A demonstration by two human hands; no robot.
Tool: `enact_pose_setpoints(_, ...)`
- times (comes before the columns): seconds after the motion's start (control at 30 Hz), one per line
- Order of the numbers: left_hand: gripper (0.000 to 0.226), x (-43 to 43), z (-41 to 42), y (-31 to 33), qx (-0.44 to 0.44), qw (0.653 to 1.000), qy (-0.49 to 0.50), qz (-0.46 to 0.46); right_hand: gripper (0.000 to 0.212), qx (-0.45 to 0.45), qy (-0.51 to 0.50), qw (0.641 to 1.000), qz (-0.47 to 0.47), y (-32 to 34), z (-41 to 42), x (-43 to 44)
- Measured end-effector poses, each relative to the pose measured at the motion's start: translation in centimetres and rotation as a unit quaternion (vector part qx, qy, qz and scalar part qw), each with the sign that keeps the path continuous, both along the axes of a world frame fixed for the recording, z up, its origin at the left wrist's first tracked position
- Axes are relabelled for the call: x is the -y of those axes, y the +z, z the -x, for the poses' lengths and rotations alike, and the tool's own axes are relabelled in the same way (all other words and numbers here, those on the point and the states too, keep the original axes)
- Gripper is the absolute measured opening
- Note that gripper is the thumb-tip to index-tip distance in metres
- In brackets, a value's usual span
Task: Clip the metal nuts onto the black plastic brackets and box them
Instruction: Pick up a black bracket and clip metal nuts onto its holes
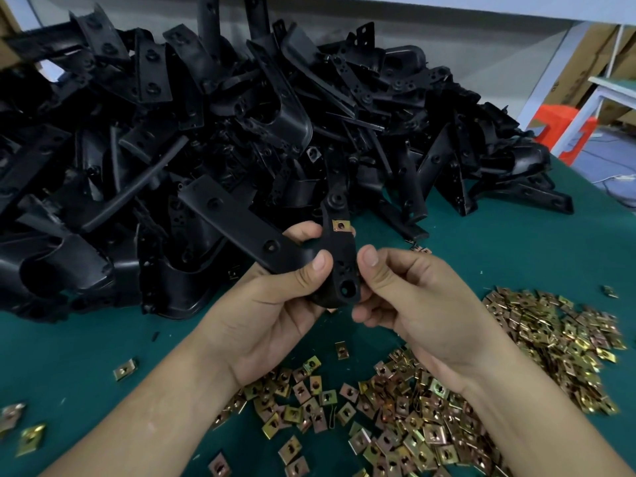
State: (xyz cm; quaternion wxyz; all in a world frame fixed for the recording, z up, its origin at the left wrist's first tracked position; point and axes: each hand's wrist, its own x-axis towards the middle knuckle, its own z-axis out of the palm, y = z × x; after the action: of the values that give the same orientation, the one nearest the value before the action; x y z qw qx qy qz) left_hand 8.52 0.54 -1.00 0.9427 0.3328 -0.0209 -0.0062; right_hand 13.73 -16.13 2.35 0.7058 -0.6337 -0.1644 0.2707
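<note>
- One clipped nut (340, 225) already sits on the bracket (339, 251) held at the centre of the view, so this piece looks at least partly fitted.
- Both hands grasp that bracket. The left hand (275, 304) wraps its thumb and fingers round the middle, and the right hand (413, 304) pinches the near end between thumb and curled fingers.
- Most of the work seems left. A big heap of brackets (241, 115) spreads from 9 to 2 o'clock, nearly all of them showing no nuts.
- Many loose nuts (430, 407) lie on the green table (69, 356) from 4 to 7 o'clock.
- No box for finished pieces shows, so I cannot judge how many are packed.
- Hidden: the bracket's underside, and whether the right palm also holds a spare nut. The heap runs off at 9 and 12 o'clock, and the red stool (564, 132) at 2 o'clock is partly covered.
</note>
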Motion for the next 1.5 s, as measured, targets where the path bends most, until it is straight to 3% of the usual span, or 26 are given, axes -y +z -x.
enact_pose_setpoints(0.2, 0.036, 0.1, 0.2, 0.1, 0.007, 1.0, -0.013, 0.009, 0.03, -0.03, 0.025, 0.999, -0.017, 0.3, 0.1, 0.1)
enact_pose_setpoints(0.37, 0.05, 0.0, 0.2, 0.1, -0.005, 1.0, -0.005, -0.002, 0.035, -0.024, 0.021, 0.999, -0.013, 0.4, 0.2, 0.1)
enact_pose_setpoints(0.53, 0.041, 0.1, -0.1, -0.1, -0.009, 0.998, 0.026, -0.048, 0.031, 0.02, -0.018, 1.0, 0.013, 0.0, 0.2, 0.0)
enact_pose_setpoints(0.7, 0.036, -0.1, 0.1, -0.2, 0.019, 0.997, 0.002, -0.077, 0.034, 0.063, 0.013, 0.996, 0.059, -0.1, 0.3, 0.2)
enact_pose_setpoints(0.93, 0.031, 0.1, 0.3, -0.3, 0.018, 0.992, -0.003, -0.126, 0.033, 0.04, 0.046, 0.997, 0.043, -0.1, -0.2, 0.6)
enact_pose_setpoints(1.03, 0.028, 0.5, 0.0, -0.4, -0.005, 0.987, 0.041, -0.153, 0.027, 0.094, 0.004, 0.994, 0.059, -0.4, -0.4, 0.6)
enact_pose_setpoints(1.13, 0.021, 1.1, -0.1, -0.5, -0.016, 0.985, 0.059, -0.161, 0.039, 0.115, -0.029, 0.992, 0.036, -0.3, -0.5, 0.9)
enact_pose_setpoints(1.23, 0.017, 1.3, -0.1, -0.4, -0.007, 0.976, 0.071, -0.203, 0.031, 0.145, -0.058, 0.987, 0.033, 0.0, -0.3, 0.6)
enact_pose_setpoints(1.37, 0.029, 0.6, -0.2, 0.3, -0.029, 0.971, 0.112, -0.209, 0.037, 0.103, -0.093, 0.99, 0.033, 0.2, -0.5, 0.6)
enact_pose_setpoints(1.5, 0.035, 0.0, -0.4, 1.8, -0.032, 0.966, 0.173, -0.187, 0.034, 0.085, -0.19, 0.978, 0.008, 1.5, -1.0, 1.1)
